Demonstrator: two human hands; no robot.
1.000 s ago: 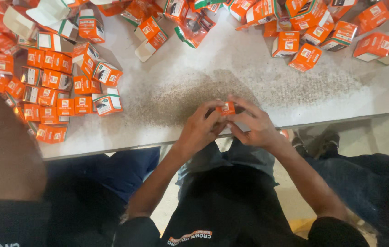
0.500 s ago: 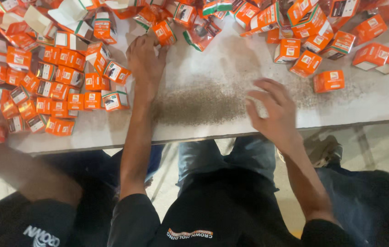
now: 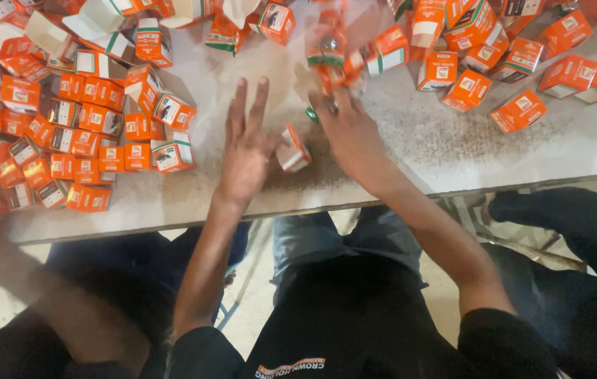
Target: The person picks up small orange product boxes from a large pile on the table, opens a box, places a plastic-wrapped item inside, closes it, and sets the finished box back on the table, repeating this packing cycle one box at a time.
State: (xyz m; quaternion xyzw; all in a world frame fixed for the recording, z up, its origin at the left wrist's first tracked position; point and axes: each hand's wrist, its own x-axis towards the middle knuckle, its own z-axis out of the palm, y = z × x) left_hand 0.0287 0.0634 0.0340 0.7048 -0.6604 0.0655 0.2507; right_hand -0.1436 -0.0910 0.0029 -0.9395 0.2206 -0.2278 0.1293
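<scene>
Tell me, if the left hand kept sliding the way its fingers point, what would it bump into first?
The left hand points up the table over a bare patch. The first thing in that line looks like the loose orange and white boxes at the far edge, though depth is hard to judge.

A motion-blurred orange carton (image 3: pixel 332 52) hides the right hand's fingertips (image 3: pixel 323 102).

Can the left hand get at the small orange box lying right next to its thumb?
Probably yes. The left hand lies open on the table, thumb beside the small orange box. Nothing lies between them; the right hand is busy further up.
</scene>
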